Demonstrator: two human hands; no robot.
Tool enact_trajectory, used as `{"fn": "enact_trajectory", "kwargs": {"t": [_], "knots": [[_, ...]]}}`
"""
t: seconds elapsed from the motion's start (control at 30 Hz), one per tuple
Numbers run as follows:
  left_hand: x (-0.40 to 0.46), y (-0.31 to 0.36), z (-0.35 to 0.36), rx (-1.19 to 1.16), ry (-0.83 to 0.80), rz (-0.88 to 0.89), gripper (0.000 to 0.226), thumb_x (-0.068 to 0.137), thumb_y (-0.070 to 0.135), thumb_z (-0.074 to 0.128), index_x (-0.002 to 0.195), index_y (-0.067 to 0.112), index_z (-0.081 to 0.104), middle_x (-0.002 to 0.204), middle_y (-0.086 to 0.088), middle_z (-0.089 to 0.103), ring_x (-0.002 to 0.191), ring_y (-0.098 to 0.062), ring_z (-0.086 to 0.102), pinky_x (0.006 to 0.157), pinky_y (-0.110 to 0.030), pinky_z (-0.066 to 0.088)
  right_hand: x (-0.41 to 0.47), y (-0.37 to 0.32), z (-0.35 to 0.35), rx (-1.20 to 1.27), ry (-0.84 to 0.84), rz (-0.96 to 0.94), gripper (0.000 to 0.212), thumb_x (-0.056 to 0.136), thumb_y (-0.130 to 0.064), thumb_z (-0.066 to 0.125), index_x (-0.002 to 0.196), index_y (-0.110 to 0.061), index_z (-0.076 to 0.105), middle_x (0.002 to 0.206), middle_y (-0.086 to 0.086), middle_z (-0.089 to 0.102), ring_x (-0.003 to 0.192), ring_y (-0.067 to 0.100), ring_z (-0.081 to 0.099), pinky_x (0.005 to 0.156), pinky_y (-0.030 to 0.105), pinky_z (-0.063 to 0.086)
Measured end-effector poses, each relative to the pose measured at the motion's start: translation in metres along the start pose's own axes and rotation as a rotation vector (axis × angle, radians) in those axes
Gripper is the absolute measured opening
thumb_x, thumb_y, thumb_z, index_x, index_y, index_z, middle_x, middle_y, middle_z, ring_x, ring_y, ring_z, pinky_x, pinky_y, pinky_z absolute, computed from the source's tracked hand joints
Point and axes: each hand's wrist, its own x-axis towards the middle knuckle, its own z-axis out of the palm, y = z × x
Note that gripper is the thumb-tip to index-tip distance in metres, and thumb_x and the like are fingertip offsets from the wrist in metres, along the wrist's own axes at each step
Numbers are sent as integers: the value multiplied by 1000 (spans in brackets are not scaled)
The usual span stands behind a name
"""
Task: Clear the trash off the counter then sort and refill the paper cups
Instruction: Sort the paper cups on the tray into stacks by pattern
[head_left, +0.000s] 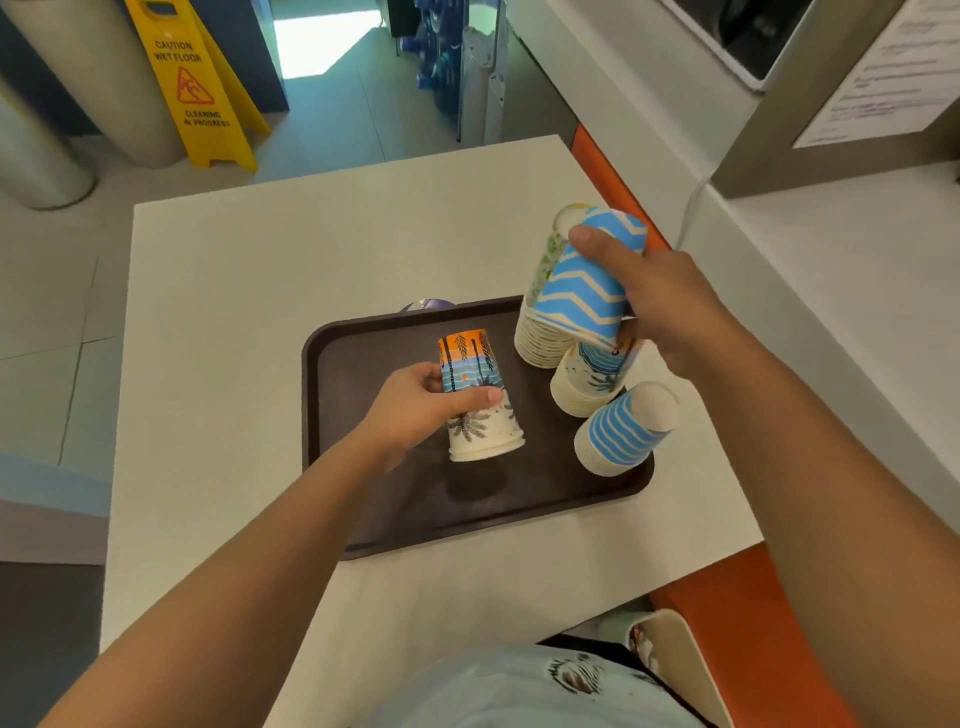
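A brown tray (374, 499) is lying on the pale tabletop (249, 291), and all the paper cups are sitting or being held over it, mouths down.

The left hand (415, 410) is wrapping around a palm cup (480, 395), a short stack printed with an orange sky and palm trees; thumb across the front, fingers behind. The stack is tilting slightly, its rims resting on or just above the tray near the middle.

The right hand (660, 306) is gripping a zigzag cup (592, 280), blue with cream chevrons, holding it tilted in the air above the far right corner of the tray. The thumb is pressing on its upper side and the fingers are curling underneath.

Just behind that cup a tall stack (545, 322) with a greenish leaf print is standing on the tray, partly hidden. Below the right hand a beach stack (587, 384) is leaning, with palm and wave prints. Nearest the front right corner a wavy stack (623, 431), blue and cream, is leaning to the right.

Something purple (428, 304) is peeking out behind the tray's far edge; what it is cannot be told.

A yellow wet-floor sign (192, 88) is standing on the floor beyond the tabletop.
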Motion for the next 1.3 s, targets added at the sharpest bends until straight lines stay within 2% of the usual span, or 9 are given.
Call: {"fn": "enact_trajectory", "kwargs": {"t": [0.1,0.23,0.33,0.47,0.63,0.8,0.9,1.13,1.3], "knots": [[-2,26,5,-118,9,42,38,72,31,83,105,20,68,99,5,75,83,-1,72,69,-13,52,-16,9,-24,10,77,-22,37,80,-50,72,105,-23,67,91,-7,76,77,5,73,62,24,58],[-3,65,20,-281,32,141,45,72,30,84,112,16,67,103,2,76,91,-8,73,81,-24,56,-30,33,-49,-38,258,-100,37,76,-54,73,101,-27,70,89,-12,75,81,1,71,75,28,57],[2,88,39,-368,152,248,57,66,38,88,113,15,66,105,1,75,95,-11,73,87,-31,57,-41,60,-57,-58,343,-182,33,77,-48,75,103,-28,69,91,-18,72,81,-8,68,70,15,51],[3,108,75,-236,297,455,59,66,36,89,114,16,61,108,8,71,96,-2,69,83,-22,57,-48,111,-55,-65,289,-190,43,71,-36,83,108,-23,65,100,-15,71,88,-6,67,73,12,51],[14,95,114,103,186,631,68,65,28,89,123,20,55,113,14,64,101,0,62,84,-7,48,-43,158,-49,-186,91,-141,54,70,-26,87,114,-28,57,107,-17,64,97,-10,60,77,8,49],[37,70,124,273,104,579,73,67,26,88,131,19,53,121,5,65,109,-9,62,94,-26,51,-35,161,-46,-201,111,-182,53,72,-21,84,113,-31,52,106,-14,61,95,-6,59,73,6,44],[45,58,128,304,91,541,77,67,26,89,134,17,52,125,2,65,113,-12,62,98,-30,51,-34,169,-41,-229,171,-234,55,69,-26,85,113,-29,52,109,-8,62,98,5,60,79,17,49],[50,44,134,259,139,557,70,70,25,88,132,17,55,112,15,62,108,-1,60,91,-6,44,-26,182,-37,-188,163,-337,57,67,-29,81,115,-22,50,105,-10,61,97,-3,60,78,7,48],[51,38,136,262,170,573,67,72,29,87,130,16,57,114,11,65,107,-1,61,93,-13,49,-15,185,-46,-230,94,-370,61,68,-30,82,118,-22,49,107,-10,60,100,2,59,81,17,53]]}}
